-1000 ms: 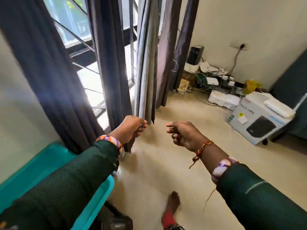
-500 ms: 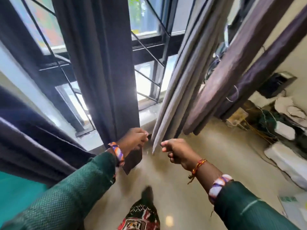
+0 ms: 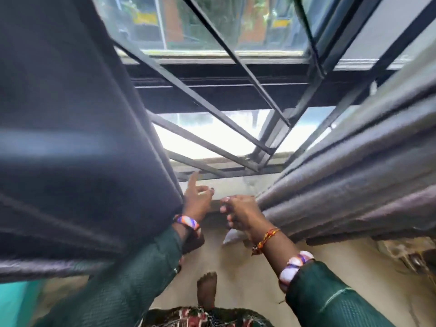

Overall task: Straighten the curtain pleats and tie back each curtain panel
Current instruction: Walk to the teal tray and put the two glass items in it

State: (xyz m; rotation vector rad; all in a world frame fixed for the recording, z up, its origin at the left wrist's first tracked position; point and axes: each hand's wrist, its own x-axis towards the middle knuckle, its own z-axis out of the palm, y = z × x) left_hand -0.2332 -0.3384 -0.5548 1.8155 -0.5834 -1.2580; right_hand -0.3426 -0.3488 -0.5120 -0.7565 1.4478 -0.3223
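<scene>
A dark navy curtain panel (image 3: pixel 77 142) fills the left of the view. A grey pleated curtain panel (image 3: pixel 349 175) runs in from the right, its folds bunching toward the middle. My left hand (image 3: pixel 197 200) is beside the navy panel's inner edge, fingers spread and index finger raised toward the sill, holding nothing that I can see. My right hand (image 3: pixel 238 212) is curled against the narrow end of the grey pleats and seems to grip them. The two hands are close together in front of the window sill (image 3: pixel 231 185). No tie-back is in view.
A window with black metal grille bars (image 3: pixel 212 109) stands straight ahead between the panels. A teal container (image 3: pixel 14 300) shows at the bottom left. My bare foot (image 3: pixel 207 291) is on the beige floor. Blurred clutter (image 3: pixel 405 253) lies at the right edge.
The view has tilted up and closer to the window. My left hand has let go of the navy panel's lower edge and spread its fingers. My right hand has reached the grey pleats.
</scene>
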